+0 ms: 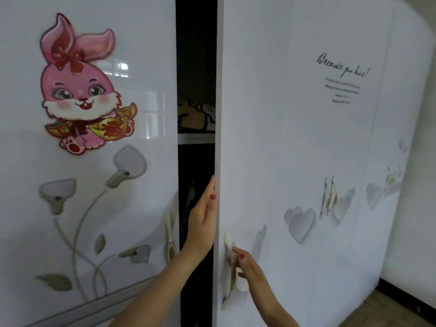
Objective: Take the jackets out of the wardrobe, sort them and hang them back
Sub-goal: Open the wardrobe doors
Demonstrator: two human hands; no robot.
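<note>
A white wardrobe fills the view. Its right door (295, 149) stands ajar, leaving a dark gap (195, 67) in the middle. My left hand (203, 220) is curled around the inner edge of that door, fingers behind it. My right hand (245, 267) grips the door's pale curved handle (228, 263). Inside the gap I make out a shelf (195, 138) with a patterned folded item (195, 114) on it. Below the shelf it is dark and the jackets cannot be told apart.
The left door (94, 161) is closed, with a pink rabbit sticker (80, 90), flower decals and its own handle (170, 239). Heart decals and script lettering mark the right door. Wooden floor (396, 312) and a white wall (420, 208) lie to the right.
</note>
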